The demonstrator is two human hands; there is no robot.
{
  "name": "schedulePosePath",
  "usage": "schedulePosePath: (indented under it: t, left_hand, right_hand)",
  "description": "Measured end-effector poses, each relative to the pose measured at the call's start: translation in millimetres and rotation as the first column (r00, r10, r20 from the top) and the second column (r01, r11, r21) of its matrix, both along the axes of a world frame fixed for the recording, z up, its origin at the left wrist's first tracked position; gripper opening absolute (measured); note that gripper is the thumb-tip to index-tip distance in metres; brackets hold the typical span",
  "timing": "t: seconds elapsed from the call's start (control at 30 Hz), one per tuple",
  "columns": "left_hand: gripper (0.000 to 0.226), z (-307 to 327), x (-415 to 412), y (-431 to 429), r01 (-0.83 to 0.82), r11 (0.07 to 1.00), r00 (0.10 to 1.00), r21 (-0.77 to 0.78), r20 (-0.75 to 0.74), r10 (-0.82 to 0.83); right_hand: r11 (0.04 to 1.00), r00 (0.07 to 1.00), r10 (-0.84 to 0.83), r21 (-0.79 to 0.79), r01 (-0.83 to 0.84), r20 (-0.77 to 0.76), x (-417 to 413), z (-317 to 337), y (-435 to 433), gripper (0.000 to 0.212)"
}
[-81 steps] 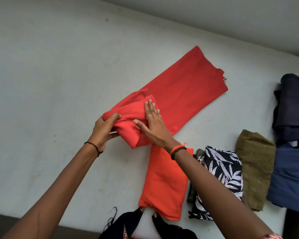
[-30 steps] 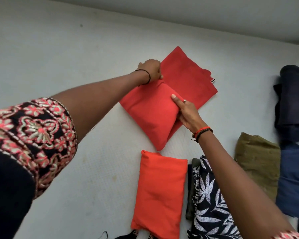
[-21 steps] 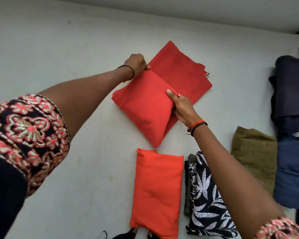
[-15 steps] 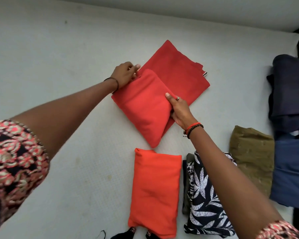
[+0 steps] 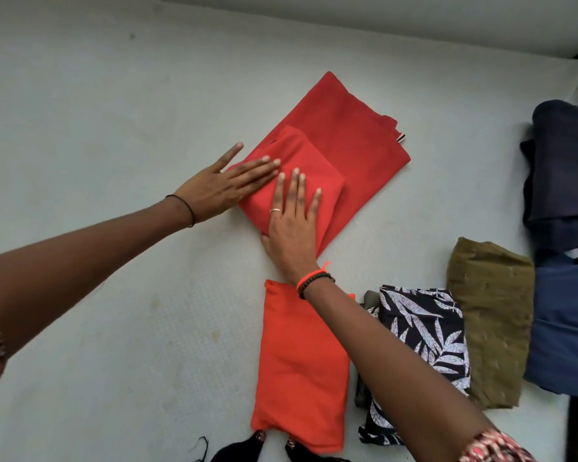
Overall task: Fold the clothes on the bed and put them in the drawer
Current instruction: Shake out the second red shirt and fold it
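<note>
A red garment (image 5: pixel 354 141) lies on the white bed (image 5: pixel 97 111), its near end folded up into a thick pad on top of the flat far part. My left hand (image 5: pixel 224 185) lies flat on the pad's left side, fingers straight. Beside it, my right hand (image 5: pixel 292 221) presses flat on the pad's near side, fingers spread. Neither hand grips the cloth. No drawer is in view.
A folded orange garment (image 5: pixel 297 368) lies just below my right wrist. To its right sit a folded leaf-print piece (image 5: pixel 424 331), an olive piece (image 5: pixel 491 315), a blue piece (image 5: pixel 568 328) and a dark navy pile (image 5: pixel 564 168). The wall runs along the bed's far side.
Both hands have let go of the red fold's edges and now lie flat on top of it. The fold looks pressed down and smaller.
</note>
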State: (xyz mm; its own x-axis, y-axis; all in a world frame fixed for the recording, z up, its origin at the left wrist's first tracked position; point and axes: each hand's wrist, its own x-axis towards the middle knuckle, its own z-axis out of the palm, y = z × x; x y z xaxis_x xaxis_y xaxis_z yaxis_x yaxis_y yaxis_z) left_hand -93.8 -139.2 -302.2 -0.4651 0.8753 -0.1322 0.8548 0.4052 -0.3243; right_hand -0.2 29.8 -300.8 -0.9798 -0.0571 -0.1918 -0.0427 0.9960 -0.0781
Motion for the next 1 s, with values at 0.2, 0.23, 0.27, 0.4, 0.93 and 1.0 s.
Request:
schedulePosePath:
  t: [0.2, 0.23, 0.27, 0.4, 0.93, 1.0]
  left_hand:
    - [0.066, 13.1, -6.1, 9.4, -0.014, 1.000, 0.995, 0.008, 0.101, 0.013]
    - [0.069, 16.7, -5.0, 9.7, -0.013, 1.000, 0.992, 0.013, 0.125, 0.011]
    - [0.071, 22.4, -4.3, 10.8, -0.007, 1.000, 0.989, 0.018, 0.145, 0.004]
    - [0.072, 40.8, -11.0, 13.3, 0.085, 0.992, 0.975, 0.095, 0.197, -0.103]
    - [0.036, 103.0, -82.8, 40.8, -0.699, 0.701, 0.022, -0.143, 0.975, 0.221]
    - [0.038, 92.6, -91.5, 56.7, -0.786, 0.603, -0.042, -0.139, 0.984, 0.171]
  right_hand:
    - [1.000, 0.996, -0.019, -0.015, 0.020, 0.090, -8.0, 4.8, -4.6, 0.092]
    - [0.999, 0.994, -0.028, -0.036, 0.032, 0.106, -6.2, 5.4, -5.7, 0.089]
    - [0.997, 0.991, -0.033, -0.066, 0.042, 0.133, -5.0, 7.9, -6.3, 0.088]
    - [0.952, 0.956, -0.022, -0.286, 0.109, 0.291, -2.0, 27.4, -1.4, 0.096]
    - [0.362, 0.512, 0.352, -0.618, 0.698, 0.784, -101.5, 93.8, 99.9, 0.040]
    - [0.390, 0.504, 0.279, -0.576, 0.718, 0.817, -121.3, 90.8, 119.6, 0.032]
